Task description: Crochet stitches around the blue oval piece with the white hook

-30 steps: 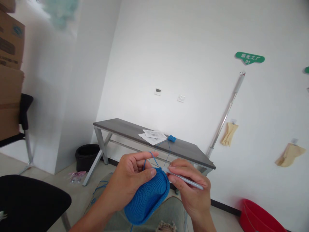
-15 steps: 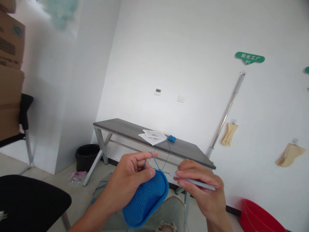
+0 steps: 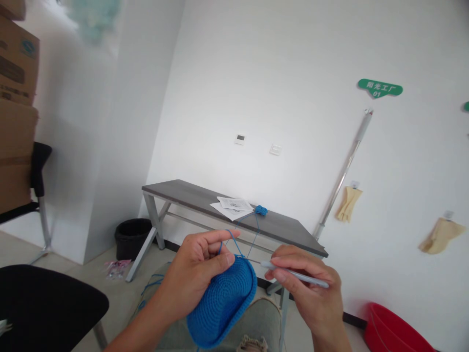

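My left hand (image 3: 203, 266) pinches the top edge of a blue crocheted piece (image 3: 223, 303), rounded with a curled rim, held above my lap. Blue yarn (image 3: 234, 239) loops over the raised left index finger and runs down to the edge of the piece. My right hand (image 3: 306, 283) grips a crochet hook (image 3: 304, 278) with a pale grey handle. Its thin metal shaft points left and reaches the stitches near my left thumb; the very tip is too small to make out. A strand leads up to a small blue yarn bundle (image 3: 261, 210) on the table.
A dark grey table (image 3: 183, 190) stands against the wall, with printed sheets (image 3: 232, 208) on it. Around are a black bin (image 3: 130, 237), a black chair seat (image 3: 47, 308), stacked cardboard boxes (image 3: 16, 146), a red bucket (image 3: 395, 332), a leaning metal pole (image 3: 342, 178) and hanging gloves (image 3: 349, 203).
My right hand and the hook have shifted very slightly, the handle sitting a touch lower and farther right. The left hand and the crocheted piece stay nearly in place.
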Demonstrator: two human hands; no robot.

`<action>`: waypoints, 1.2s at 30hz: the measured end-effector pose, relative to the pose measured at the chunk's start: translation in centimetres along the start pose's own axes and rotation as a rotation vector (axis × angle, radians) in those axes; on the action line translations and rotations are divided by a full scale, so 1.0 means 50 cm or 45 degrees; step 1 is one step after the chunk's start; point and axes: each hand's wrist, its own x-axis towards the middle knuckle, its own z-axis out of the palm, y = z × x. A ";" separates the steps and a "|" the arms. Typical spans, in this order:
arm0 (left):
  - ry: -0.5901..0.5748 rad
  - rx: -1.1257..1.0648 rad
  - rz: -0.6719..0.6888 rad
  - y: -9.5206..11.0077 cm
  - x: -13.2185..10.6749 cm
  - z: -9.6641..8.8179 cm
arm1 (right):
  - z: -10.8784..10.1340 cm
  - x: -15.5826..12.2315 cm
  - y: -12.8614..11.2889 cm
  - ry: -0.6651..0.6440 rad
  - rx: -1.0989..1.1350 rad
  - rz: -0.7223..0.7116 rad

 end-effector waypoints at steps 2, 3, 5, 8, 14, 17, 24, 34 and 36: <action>-0.003 0.000 0.003 0.000 -0.001 0.001 | 0.002 -0.008 0.009 0.013 0.093 0.059; -0.004 0.005 0.004 0.000 -0.001 0.001 | 0.002 -0.011 0.013 0.019 0.136 0.085; -0.008 0.024 0.009 -0.002 -0.001 0.002 | 0.003 -0.016 0.019 0.027 0.186 0.119; -0.010 0.049 0.009 -0.004 0.000 0.003 | 0.003 -0.017 0.020 0.040 0.191 0.128; -0.026 0.024 -0.021 -0.006 0.000 0.002 | 0.004 -0.015 0.014 0.044 0.215 0.141; -0.030 0.022 -0.009 -0.008 -0.001 0.002 | 0.003 -0.014 0.011 0.028 0.204 0.119; 0.017 0.126 0.017 -0.008 0.000 0.002 | 0.001 0.006 -0.024 -0.029 -0.113 -0.126; 0.083 0.289 0.188 -0.012 -0.011 0.001 | 0.010 0.010 -0.048 -0.017 -0.287 -0.325; 0.100 0.337 0.260 -0.017 -0.012 -0.001 | 0.011 0.011 -0.048 -0.011 -0.298 -0.347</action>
